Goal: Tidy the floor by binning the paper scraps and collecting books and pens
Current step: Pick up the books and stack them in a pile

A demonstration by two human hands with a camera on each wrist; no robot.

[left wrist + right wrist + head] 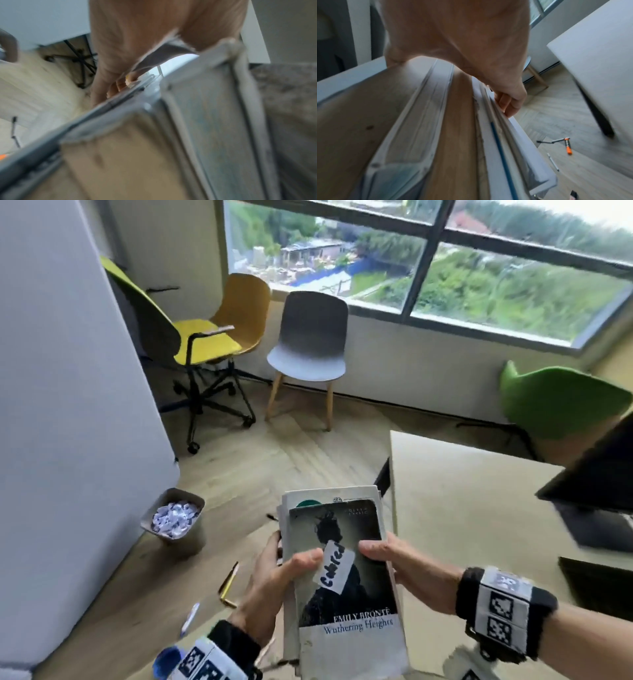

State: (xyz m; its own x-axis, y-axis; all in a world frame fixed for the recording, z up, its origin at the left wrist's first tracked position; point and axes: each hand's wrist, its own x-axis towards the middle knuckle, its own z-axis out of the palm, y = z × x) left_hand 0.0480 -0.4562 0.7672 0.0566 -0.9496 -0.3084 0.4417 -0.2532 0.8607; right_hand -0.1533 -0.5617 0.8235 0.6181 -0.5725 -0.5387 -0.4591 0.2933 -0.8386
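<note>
I hold a stack of books (337, 587) in front of me, a dark paperback with a white label on top. My left hand (274, 577) grips the stack's left edge, thumb on the cover. My right hand (394, 556) grips the right edge, thumb on top and fingers (506, 104) curled beneath. The left wrist view shows the book edges (197, 121) blurred, with my left hand's fingers (111, 86) under them. On the floor lie a yellow pen (228, 583), a white pen (189, 618), an orange marker (568, 146) and a thin pen (553, 161). A bin (197, 530) holds paper scraps (174, 518).
A beige table (462, 501) stands right of the books, with a dark laptop (603, 494) on it. Yellow (202, 340), ochre (246, 309), grey (310, 344) and green (555, 402) chairs stand by the window wall. A white partition (68, 405) fills the left.
</note>
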